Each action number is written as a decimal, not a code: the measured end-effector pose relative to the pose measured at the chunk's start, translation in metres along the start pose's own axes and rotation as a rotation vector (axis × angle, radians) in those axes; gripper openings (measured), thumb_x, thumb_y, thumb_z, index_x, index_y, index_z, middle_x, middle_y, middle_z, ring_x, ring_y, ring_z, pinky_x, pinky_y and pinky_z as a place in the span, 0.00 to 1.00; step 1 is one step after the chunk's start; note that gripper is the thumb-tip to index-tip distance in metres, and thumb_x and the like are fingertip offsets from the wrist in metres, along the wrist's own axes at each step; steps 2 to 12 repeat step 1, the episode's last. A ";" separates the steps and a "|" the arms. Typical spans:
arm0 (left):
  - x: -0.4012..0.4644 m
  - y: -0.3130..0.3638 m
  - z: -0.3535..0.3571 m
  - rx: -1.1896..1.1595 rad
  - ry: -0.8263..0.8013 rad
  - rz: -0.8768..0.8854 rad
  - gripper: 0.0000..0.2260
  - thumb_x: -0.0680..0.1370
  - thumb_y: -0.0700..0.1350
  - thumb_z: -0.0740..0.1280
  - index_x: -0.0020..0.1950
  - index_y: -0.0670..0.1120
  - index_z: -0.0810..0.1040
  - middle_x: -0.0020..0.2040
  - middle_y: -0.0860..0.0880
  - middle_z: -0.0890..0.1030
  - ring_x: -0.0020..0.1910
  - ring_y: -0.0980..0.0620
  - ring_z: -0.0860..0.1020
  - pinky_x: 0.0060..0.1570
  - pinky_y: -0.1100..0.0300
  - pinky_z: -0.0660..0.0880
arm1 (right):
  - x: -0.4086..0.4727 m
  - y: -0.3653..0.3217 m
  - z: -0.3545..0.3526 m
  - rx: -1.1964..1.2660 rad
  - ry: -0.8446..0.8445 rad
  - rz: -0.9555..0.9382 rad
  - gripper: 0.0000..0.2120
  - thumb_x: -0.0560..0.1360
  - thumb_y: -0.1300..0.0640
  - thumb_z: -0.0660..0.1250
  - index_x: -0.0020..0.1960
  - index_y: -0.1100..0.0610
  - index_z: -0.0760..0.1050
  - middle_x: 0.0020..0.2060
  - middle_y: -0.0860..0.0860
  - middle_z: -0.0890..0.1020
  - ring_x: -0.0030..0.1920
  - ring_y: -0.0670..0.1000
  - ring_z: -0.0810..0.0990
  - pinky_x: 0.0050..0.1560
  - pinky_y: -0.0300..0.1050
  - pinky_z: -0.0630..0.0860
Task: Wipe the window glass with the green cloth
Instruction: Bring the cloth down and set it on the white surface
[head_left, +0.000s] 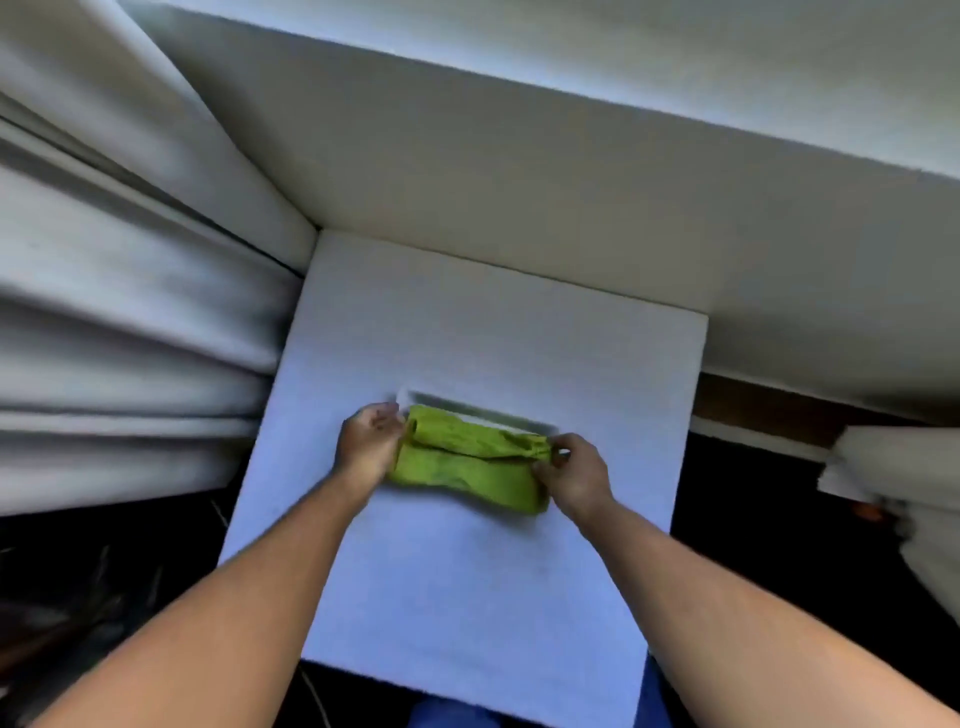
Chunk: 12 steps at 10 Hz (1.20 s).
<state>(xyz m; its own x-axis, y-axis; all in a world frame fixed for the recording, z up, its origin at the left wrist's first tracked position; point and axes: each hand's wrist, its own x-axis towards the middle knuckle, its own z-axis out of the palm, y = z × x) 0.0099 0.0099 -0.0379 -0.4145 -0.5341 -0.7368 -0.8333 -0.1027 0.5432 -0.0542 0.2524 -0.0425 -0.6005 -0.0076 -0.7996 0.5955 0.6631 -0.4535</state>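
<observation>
Head view: green cloth (467, 457) between hands.

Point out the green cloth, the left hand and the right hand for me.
green cloth (467, 462), head view, middle of the folded fabric.
left hand (370, 441), head view, back of the hand.
right hand (574, 475), head view, back of the hand.

Soft, matt, wrinkled green cloth (470, 460) lies on a white, finely grained matt tabletop (467, 587), with pale folded fabric curtains (119, 322) left.
</observation>
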 end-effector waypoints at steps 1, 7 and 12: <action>-0.004 0.001 -0.013 0.296 0.189 0.147 0.15 0.81 0.42 0.62 0.66 0.44 0.79 0.60 0.45 0.84 0.46 0.51 0.79 0.47 0.62 0.73 | -0.010 0.004 -0.001 -0.143 0.125 -0.084 0.18 0.79 0.64 0.61 0.68 0.58 0.73 0.56 0.57 0.82 0.52 0.56 0.80 0.49 0.44 0.74; -0.004 0.001 -0.013 0.296 0.189 0.147 0.15 0.81 0.42 0.62 0.66 0.44 0.79 0.60 0.45 0.84 0.46 0.51 0.79 0.47 0.62 0.73 | -0.010 0.004 -0.001 -0.143 0.125 -0.084 0.18 0.79 0.64 0.61 0.68 0.58 0.73 0.56 0.57 0.82 0.52 0.56 0.80 0.49 0.44 0.74; -0.004 0.001 -0.013 0.296 0.189 0.147 0.15 0.81 0.42 0.62 0.66 0.44 0.79 0.60 0.45 0.84 0.46 0.51 0.79 0.47 0.62 0.73 | -0.010 0.004 -0.001 -0.143 0.125 -0.084 0.18 0.79 0.64 0.61 0.68 0.58 0.73 0.56 0.57 0.82 0.52 0.56 0.80 0.49 0.44 0.74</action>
